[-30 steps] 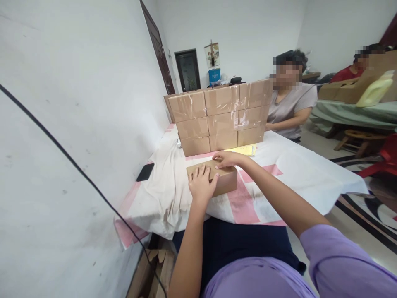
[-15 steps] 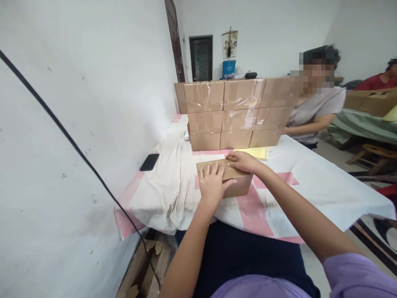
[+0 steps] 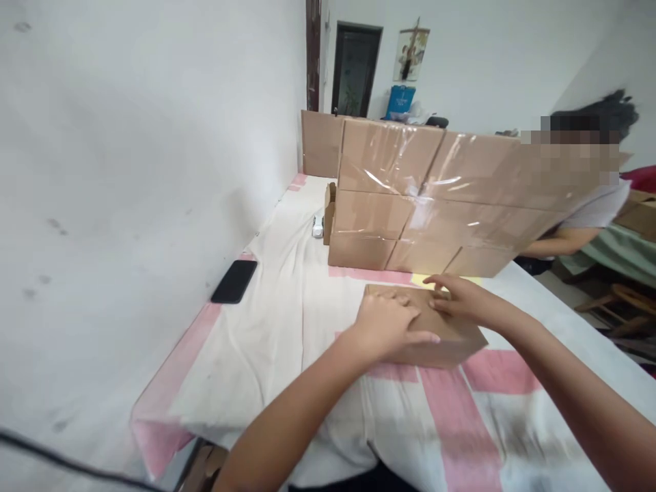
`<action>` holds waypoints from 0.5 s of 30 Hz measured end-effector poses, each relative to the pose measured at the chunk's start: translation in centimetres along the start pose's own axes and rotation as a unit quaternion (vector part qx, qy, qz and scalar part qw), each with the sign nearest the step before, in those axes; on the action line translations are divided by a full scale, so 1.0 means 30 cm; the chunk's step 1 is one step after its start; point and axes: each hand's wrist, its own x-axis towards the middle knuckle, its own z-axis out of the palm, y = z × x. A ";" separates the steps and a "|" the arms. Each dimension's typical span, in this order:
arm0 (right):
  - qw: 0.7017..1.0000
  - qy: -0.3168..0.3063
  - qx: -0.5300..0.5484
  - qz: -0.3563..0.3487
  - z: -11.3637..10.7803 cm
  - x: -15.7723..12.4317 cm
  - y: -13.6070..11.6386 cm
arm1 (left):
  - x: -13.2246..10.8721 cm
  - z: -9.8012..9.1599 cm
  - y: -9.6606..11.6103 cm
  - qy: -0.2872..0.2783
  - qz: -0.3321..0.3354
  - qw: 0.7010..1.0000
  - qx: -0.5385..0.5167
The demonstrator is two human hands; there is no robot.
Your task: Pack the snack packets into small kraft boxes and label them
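Observation:
A small brown cardboard box (image 3: 451, 342) lies on the table's white and pink cloth (image 3: 287, 328) in front of me. My left hand (image 3: 387, 324) rests flat on the box's top at its left end, fingers stretched out. My right hand (image 3: 456, 297) presses its fingers on the top near the far edge. Behind the box stands a stack of taped cardboard boxes (image 3: 425, 198), three rows high. A yellow paper (image 3: 425, 279) peeks out between the box and the stack.
A black phone (image 3: 234, 281) lies on the cloth by the white wall at left. A person in a grey shirt (image 3: 589, 219) sits behind the stack at right. A small white object (image 3: 318, 225) lies left of the stack. A dark door (image 3: 353, 68) is at the back.
The view has swung left and closer to the table. Both hands remain on the small box, which now looks turned more to the right; my left hand has slid to its left end.

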 end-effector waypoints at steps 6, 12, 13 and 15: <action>0.990 -0.005 -0.132 -0.057 -0.091 0.184 -0.287 | 0.042 -0.044 -0.546 0.183 -0.174 0.927 -0.278; 0.957 0.068 -0.197 -0.203 -0.066 0.709 -0.735 | 0.027 0.124 -0.731 0.174 -0.215 0.902 -0.332; 0.954 0.091 -0.212 -0.194 -0.058 0.814 -0.793 | 0.032 0.130 -0.735 0.171 -0.215 0.900 -0.339; 0.966 0.095 -0.216 -0.107 -0.043 1.015 -0.877 | 0.042 0.128 -0.738 0.170 -0.219 0.895 -0.349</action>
